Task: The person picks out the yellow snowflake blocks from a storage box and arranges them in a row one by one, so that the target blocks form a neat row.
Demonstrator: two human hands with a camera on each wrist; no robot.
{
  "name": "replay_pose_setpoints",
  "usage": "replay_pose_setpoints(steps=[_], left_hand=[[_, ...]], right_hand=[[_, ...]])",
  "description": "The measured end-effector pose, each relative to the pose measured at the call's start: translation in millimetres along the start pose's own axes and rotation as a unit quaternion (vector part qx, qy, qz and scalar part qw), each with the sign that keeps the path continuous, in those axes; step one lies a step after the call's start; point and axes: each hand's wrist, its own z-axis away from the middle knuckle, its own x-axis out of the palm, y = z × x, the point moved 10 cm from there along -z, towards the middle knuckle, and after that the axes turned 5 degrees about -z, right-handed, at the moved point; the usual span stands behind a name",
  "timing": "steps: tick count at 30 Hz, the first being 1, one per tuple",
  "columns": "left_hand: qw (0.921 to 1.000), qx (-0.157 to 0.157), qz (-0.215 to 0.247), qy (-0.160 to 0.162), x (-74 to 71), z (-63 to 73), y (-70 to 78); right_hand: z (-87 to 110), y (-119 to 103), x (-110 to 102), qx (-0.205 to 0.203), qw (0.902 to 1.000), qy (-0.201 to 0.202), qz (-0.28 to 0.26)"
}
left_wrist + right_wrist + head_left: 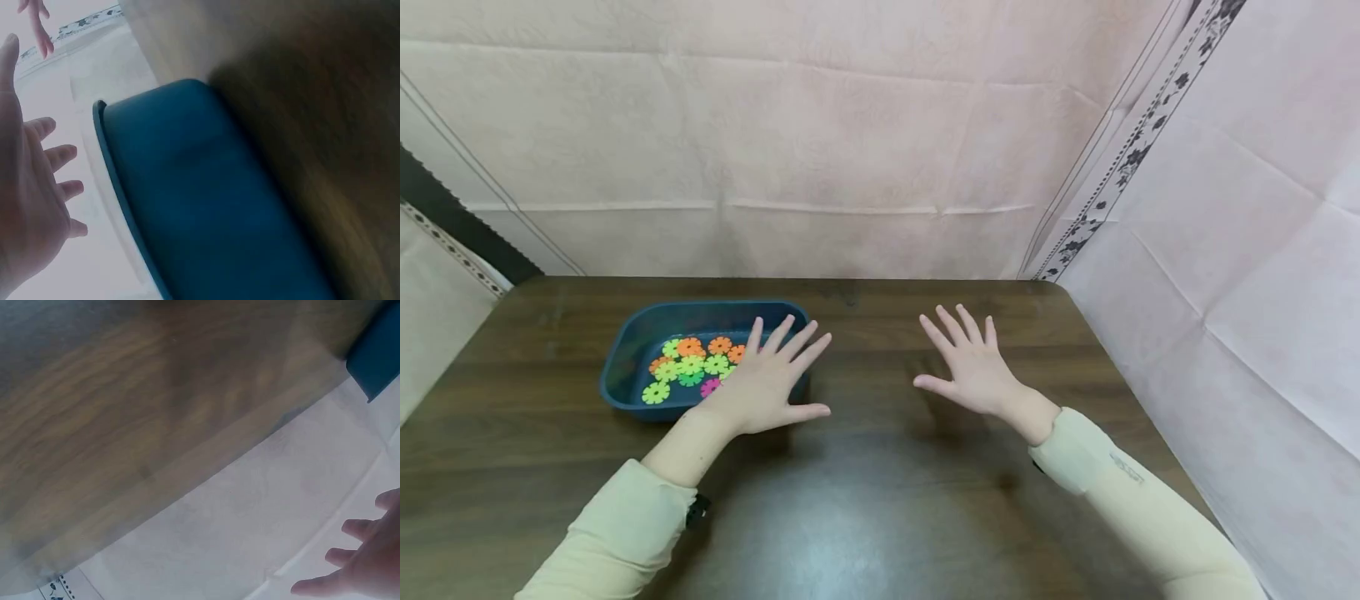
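Note:
My left hand point(765, 385) is spread with straight fingers over the right part of a dark blue plastic tub point(625, 367). It holds nothing and hides part of what lies inside. In the tub are several flower-shaped plastic pieces point(691, 365) in yellow-green, orange, green and pink. The left wrist view shows the tub's outer wall point(187, 187) below and beside the open palm point(31, 206). To the right of the tub, my right hand point(973, 371) is raised above the table, fingers fanned out and nothing in them. Its fingers point(359, 528) also appear in the right wrist view.
Both hands are over a dark brown wooden table point(865, 500). A pale cloth point(850, 150) hangs behind its far edge, and another cloth point(1240, 275) with a black floral border hangs along the right side. The tub stands at the table's back left.

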Motion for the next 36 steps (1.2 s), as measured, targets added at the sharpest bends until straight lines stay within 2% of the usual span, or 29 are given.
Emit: replay_pose_setpoints(steps=[5, 9, 11, 14, 18, 20, 23, 25, 29, 36], left_hand=[[0.9992, -0.03, 0.016, 0.023, -20.9, 6.2, -24.0], [0.9945, -0.083, 0.038, 0.051, -40.5, 18.5, -56.0], [0.99, -0.116, 0.052, 0.061, -48.5, 28.0, -73.8], [0.9804, -0.163, 0.082, 0.074, -57.9, 44.6, -100.0], [0.9614, -0.217, 0.148, 0.083, -61.8, 69.6, -135.2], [0.95, -0.238, 0.183, 0.087, -60.1, 81.9, -152.0], [0.9318, -0.264, 0.231, 0.093, -53.9, 98.6, -172.9], [0.9195, -0.281, 0.258, 0.095, -46.9, 108.4, -183.9], [0.8966, -0.312, 0.301, 0.09, -30.6, 124.8, -200.2], [0.8729, -0.333, 0.349, 0.072, -4.2, 145.2, -214.8]], right_hand=[[-18.2, -6.2, -7.0, 0.006, 0.9988, 0.012, -0.046], [-37.2, -14.9, -10.7, 0.028, 0.9897, 0.009, -0.14], [-47.0, -20.9, -11.0, 0.044, 0.9787, 0.004, -0.2], [-62.4, -31.6, -10.0, 0.068, 0.9546, -0.002, -0.29], [-84.8, -54.0, -9.8, 0.083, 0.9221, -0.009, -0.378], [-95.4, -67.7, -7.4, 0.087, 0.9039, -0.02, -0.418], [-109.1, -88.0, -0.7, 0.091, 0.8821, -0.038, -0.46], [-116.2, -99.8, 7.9, 0.097, 0.8701, -0.052, -0.48], [-126.4, -120.8, 29.9, 0.11, 0.855, -0.081, -0.5], [-136.1, -153.4, 68.2, 0.138, 0.822, -0.11, -0.542]])
